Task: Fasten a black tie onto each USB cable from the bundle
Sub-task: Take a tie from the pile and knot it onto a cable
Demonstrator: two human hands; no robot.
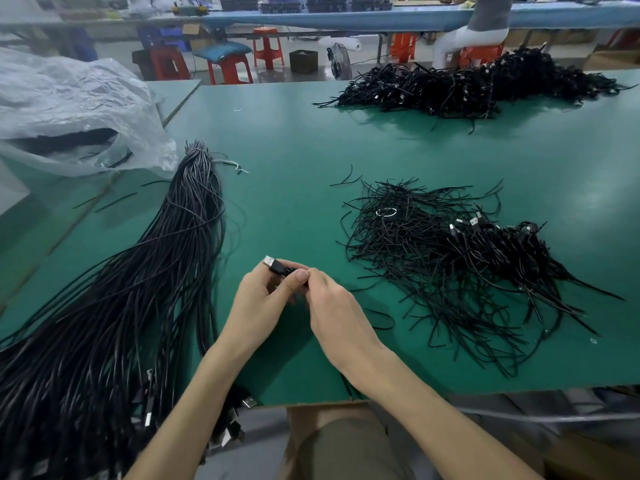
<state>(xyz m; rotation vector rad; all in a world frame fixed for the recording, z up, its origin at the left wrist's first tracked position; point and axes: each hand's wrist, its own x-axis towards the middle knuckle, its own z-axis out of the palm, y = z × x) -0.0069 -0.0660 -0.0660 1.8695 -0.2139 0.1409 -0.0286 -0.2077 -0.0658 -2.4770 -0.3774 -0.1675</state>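
Just above the near middle of the green desk point(294, 161), I see the left hand point(258, 299) and the right hand point(334, 306) meeting, and their fingers point(256, 273) are curled together around one USB cable point(277, 265). Its plug end is black with a silver metal tip, and it points up and to the left out of the left hand. I cannot tell if a tie is between the fingers. The long bundle point(166, 258) of black cables lies left of the hands, and the loose pile of black ties point(433, 265) lies on the right.
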